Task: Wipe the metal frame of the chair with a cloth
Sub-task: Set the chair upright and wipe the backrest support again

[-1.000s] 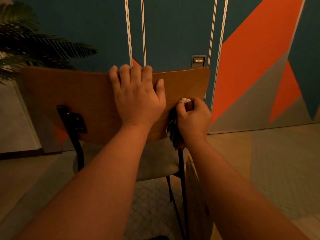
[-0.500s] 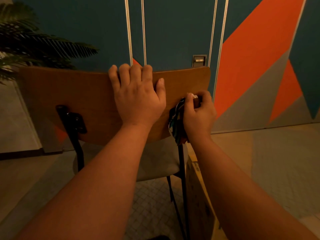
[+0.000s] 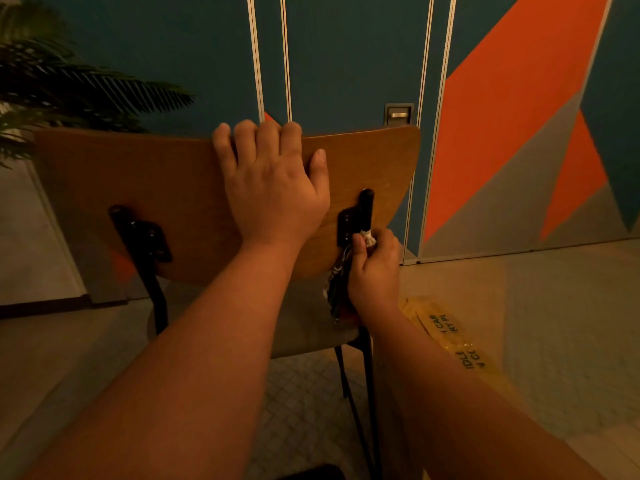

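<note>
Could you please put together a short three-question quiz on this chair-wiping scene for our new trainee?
1. True or false: the left hand rests on the floor.
2. Which does the right hand grip: A) a spray bottle, B) the cloth, C) a brush?
3. Fill in: the cloth is pressed against the black ____ upright behind the wooden backrest.

Key: 1. False; its fingers curl over the backrest's top edge. 2. B. 3. Metal; it is the right-hand upright of the chair frame.
</note>
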A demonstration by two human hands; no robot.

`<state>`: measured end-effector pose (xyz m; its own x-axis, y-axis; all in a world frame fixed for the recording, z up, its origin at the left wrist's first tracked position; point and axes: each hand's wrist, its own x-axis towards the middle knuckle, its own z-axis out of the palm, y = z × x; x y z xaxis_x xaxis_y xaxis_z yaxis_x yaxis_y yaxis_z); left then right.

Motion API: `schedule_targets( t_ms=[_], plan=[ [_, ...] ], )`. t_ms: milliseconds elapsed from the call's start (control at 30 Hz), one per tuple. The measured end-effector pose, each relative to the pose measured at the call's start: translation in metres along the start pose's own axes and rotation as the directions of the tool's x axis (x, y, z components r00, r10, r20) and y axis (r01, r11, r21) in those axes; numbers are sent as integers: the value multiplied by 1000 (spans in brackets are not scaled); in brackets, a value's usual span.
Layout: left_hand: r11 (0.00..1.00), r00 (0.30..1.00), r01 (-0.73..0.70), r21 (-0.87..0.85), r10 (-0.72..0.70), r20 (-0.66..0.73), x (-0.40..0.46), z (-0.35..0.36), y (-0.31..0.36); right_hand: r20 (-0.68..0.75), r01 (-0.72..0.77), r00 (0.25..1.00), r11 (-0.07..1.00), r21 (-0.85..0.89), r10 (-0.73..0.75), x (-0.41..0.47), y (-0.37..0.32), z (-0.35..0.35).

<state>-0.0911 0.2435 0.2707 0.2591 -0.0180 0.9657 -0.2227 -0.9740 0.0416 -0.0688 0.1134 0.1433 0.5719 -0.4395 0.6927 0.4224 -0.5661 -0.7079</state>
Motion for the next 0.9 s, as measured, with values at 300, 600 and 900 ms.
schedule_targets(
  t_ms=[300,600,900],
  plan=[
    [1000,1000,1,12,-1,-4,-1,1,0,-106,95,991,991,97,-85,12,-14,-6],
    [1000,1000,-6,2,6,-14,0,2,-1,17,62,998,996,66,-63,-10,20,11],
    [1000,1000,-7,8,7,-25,0,3,0,-128,127,986,984,126,-111,25,-28,1]
  ],
)
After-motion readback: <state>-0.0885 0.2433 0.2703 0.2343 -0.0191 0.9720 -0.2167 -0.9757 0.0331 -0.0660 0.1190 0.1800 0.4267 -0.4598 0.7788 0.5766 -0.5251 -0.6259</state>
